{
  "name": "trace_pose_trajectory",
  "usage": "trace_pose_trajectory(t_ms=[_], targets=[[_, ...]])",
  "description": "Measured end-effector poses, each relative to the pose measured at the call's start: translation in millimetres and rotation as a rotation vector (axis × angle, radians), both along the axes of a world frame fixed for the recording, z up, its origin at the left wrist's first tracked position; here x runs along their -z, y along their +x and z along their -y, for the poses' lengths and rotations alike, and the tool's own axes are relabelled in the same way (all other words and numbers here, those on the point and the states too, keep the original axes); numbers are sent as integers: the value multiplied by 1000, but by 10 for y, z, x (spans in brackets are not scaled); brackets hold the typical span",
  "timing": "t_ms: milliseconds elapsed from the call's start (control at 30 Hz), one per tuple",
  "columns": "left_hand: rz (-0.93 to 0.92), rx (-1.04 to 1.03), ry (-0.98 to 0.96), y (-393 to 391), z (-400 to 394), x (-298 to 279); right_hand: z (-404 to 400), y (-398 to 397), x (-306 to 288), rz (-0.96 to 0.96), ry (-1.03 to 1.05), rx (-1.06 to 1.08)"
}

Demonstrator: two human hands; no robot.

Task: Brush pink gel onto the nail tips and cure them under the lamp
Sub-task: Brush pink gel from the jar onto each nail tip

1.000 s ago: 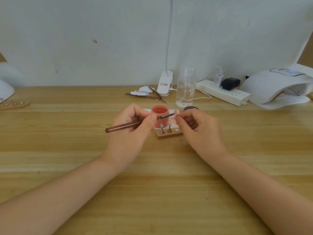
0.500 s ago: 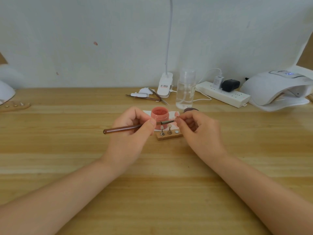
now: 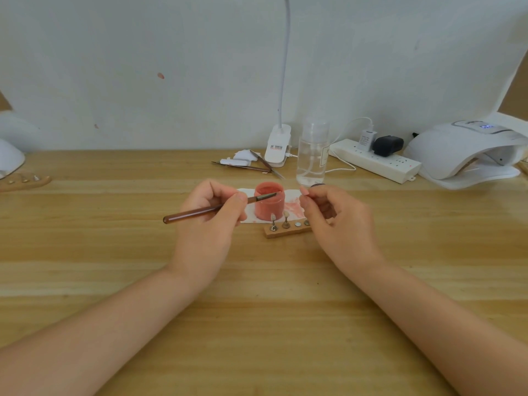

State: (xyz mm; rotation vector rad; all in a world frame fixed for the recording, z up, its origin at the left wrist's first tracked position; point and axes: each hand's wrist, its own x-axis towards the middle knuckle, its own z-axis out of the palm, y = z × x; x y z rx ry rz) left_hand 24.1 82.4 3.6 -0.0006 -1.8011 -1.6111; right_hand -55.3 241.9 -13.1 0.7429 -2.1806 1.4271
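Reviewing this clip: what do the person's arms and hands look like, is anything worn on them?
Both forearms are bare right to the frame's bottom edge: no sleeves show. The left hand and right hand wear no gloves, and no rings, watch or bracelets are visible. The fingernails that show look short and unpainted.

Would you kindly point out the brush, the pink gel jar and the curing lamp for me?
brush (image 3: pixel 194 214), head view, on the brown handle left of the fingers.
pink gel jar (image 3: pixel 268 208), head view, on its front wall.
curing lamp (image 3: pixel 457 147), head view, on its white dome.
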Motion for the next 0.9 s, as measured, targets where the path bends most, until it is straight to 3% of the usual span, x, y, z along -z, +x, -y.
trace_pose_trajectory(t_ms=[367, 733, 900], targets=[[-12, -4, 10, -16, 12, 11, -20, -10, 8, -100, 20, -14], [-19, -3, -8, -33, 28, 44, 19, 29, -12, 108, -76, -11], [-17, -4, 16, -54, 44, 71, 17, 13, 18, 118, 59, 9]])
